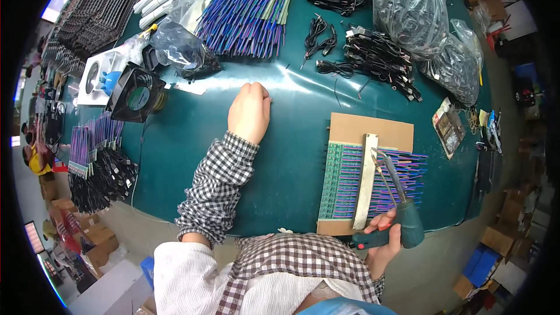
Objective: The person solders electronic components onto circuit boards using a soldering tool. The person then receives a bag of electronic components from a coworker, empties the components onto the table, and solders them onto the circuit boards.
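My right hand (384, 238) grips the handle of a dark green soldering gun (412, 225) near the table's front edge. Its slim metal tip (386, 166) slants up and left, above a pale flat bar (366, 181). That bar lies across rows of blue and purple wires (382, 195), which run right from a strip of green circuit boards (331, 181). Beneath them is a brown cardboard sheet (373, 127). My left hand (249, 114) rests on the table mat left of the cardboard, fingers curled closed; nothing shows in it, though its underside is hidden.
A black fan (138, 93) stands at the left, beside wired boards with black cables (105, 169). Farther back lie a wide bundle of blue-wired boards (248, 17), black cable bundles (382, 58) and clear bags of cables (411, 9). A small packet (449, 128) sits at the right.
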`<state>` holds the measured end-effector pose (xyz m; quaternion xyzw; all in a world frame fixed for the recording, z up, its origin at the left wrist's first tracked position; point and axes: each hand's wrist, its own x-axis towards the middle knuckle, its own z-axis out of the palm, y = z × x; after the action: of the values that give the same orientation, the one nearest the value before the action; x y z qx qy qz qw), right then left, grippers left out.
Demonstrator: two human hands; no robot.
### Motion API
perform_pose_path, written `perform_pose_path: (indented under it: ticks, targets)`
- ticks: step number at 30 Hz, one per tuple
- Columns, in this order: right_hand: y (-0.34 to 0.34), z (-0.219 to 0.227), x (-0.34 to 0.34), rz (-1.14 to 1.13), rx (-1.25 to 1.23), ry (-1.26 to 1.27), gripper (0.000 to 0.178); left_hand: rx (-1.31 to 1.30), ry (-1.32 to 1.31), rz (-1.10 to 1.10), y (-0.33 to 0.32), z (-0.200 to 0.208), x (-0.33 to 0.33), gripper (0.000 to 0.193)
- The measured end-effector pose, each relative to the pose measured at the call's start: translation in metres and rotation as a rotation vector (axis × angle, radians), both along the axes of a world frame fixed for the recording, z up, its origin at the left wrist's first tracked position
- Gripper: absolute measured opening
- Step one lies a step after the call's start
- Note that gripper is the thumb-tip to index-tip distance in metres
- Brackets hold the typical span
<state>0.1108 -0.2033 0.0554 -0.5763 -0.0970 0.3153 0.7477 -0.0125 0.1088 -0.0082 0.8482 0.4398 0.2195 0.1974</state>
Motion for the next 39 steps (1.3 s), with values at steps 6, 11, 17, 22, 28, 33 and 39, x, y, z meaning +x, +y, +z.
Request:
perform_pose_path:
  ticks: [6,11,17,22,28,33,39]
  targets:
    - [0.006,0.004,-0.004,-0.018,-0.02,0.059,0.033,-0.087,0.009,-0.009,0.011,0.005,-0.012,0.011]
    - [0.004,0.005,-0.003,-0.047,-0.028,0.039,0.032,-0.19,-0.092,0.048,0.0,0.018,-0.015,0.009]
    - [0.004,0.004,-0.001,-0.007,-0.045,0.035,0.032,-0.181,-0.202,0.017,0.027,0.036,-0.001,0.047]
    - [0.003,0.006,-0.002,-0.008,-0.027,0.064,0.032,-0.116,-0.115,0.015,0.075,0.048,0.01,0.024]
    - [-0.002,0.002,0.002,-0.017,-0.007,0.069,0.034,-0.198,0.015,0.02,0.043,0.018,-0.015,0.012]
    - [-0.001,-0.003,0.003,0.001,0.007,0.096,0.034,-0.264,0.047,0.003,0.036,0.008,-0.009,0.019]
    - [-0.003,-0.001,-0.001,0.006,0.039,0.091,0.036,-0.249,0.019,-0.084,0.029,0.007,0.01,0.016]
